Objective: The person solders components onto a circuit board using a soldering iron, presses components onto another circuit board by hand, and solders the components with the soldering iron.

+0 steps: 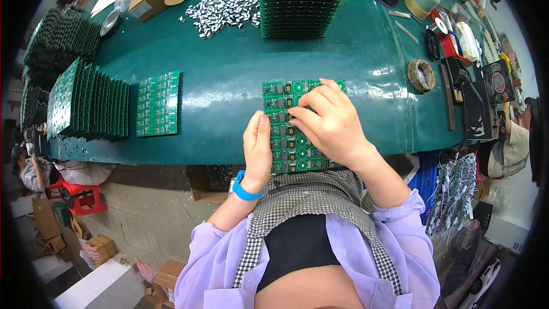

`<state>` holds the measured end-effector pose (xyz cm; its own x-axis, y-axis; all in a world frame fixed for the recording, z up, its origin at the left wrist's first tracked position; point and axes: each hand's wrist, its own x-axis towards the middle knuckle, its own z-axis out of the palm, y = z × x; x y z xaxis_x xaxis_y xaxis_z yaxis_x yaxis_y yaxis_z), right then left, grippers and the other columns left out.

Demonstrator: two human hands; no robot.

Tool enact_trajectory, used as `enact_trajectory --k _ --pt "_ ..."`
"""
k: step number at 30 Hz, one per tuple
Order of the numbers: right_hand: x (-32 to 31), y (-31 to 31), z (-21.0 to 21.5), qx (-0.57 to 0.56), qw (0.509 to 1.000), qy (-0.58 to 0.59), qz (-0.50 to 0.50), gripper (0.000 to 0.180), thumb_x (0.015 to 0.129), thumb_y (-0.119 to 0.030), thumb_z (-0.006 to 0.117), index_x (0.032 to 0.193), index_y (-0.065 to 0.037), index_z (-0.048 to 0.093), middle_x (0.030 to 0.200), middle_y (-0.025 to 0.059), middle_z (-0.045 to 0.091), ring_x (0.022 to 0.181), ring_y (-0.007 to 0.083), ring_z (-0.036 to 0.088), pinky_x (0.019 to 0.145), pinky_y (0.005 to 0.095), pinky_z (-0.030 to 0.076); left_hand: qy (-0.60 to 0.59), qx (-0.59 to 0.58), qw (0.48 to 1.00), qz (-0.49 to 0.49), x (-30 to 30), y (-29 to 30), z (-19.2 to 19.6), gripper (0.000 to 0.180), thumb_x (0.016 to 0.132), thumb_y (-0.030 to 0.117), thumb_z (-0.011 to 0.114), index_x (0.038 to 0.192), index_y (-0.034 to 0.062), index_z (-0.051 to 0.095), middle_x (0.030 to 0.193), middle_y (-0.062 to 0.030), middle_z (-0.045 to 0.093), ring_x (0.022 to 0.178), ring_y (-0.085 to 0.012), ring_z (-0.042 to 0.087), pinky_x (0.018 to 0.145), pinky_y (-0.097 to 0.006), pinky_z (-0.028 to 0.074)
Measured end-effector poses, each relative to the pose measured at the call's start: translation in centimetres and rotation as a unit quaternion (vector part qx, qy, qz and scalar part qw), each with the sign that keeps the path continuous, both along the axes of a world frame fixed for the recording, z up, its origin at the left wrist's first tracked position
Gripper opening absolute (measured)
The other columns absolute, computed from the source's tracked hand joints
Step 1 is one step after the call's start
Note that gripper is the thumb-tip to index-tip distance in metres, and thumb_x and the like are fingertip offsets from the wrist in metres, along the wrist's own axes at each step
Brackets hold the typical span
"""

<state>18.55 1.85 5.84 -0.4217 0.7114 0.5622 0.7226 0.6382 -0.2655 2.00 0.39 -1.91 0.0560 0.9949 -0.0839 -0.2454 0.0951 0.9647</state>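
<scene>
Where the left hand [258, 150] borders the board [284, 144], table [216, 103] opens leftward.

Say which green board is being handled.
The board under the right hand, with the left hand at its left edge; another board lies farther left, the rest stand in stacks.

We see a green circuit board [293, 144] and a teal table [223, 97]. Our sleeves [403, 237] are lilac, our apron [306, 195] checked black-and-white.
</scene>
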Motion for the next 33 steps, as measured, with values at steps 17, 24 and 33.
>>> enact_trajectory --k 17,24,33 --pt "-4.8 -9.0 8.7 -0.079 0.869 0.388 0.295 0.026 0.086 -0.019 0.060 0.103 -0.001 0.068 0.092 0.0067 0.062 0.069 0.0189 0.060 0.055 0.0281 0.050 0.014 0.013 0.998 0.068 -0.5 2.0 1.8 0.031 0.103 0.026 0.040 0.105 0.0005 0.057 0.098 -0.0036 0.062 0.086 -0.0092 0.057 0.077 -0.026 0.047" --pt "-4.6 -8.6 9.6 -0.116 0.809 0.368 0.443 0.024 0.084 -0.017 0.063 0.099 0.001 0.069 0.084 0.0067 0.063 0.069 0.0182 0.060 0.055 0.0258 0.050 0.017 0.016 0.997 0.075 -1.0 1.3 2.3 0.031 0.103 0.026 0.041 0.108 -0.0004 0.057 0.101 -0.0045 0.062 0.087 -0.0101 0.058 0.077 -0.026 0.048" --pt "-5.5 -9.1 8.0 0.051 0.895 0.359 0.260 0.029 0.087 -0.021 0.056 0.101 0.003 0.065 0.086 0.0076 0.064 0.070 0.0177 0.063 0.058 0.0275 0.051 0.054 0.009 0.995 0.087 -1.4 0.7 2.4 0.029 0.102 0.024 0.043 0.107 0.0005 0.058 0.102 -0.0038 0.062 0.088 -0.0095 0.056 0.078 -0.025 0.046"
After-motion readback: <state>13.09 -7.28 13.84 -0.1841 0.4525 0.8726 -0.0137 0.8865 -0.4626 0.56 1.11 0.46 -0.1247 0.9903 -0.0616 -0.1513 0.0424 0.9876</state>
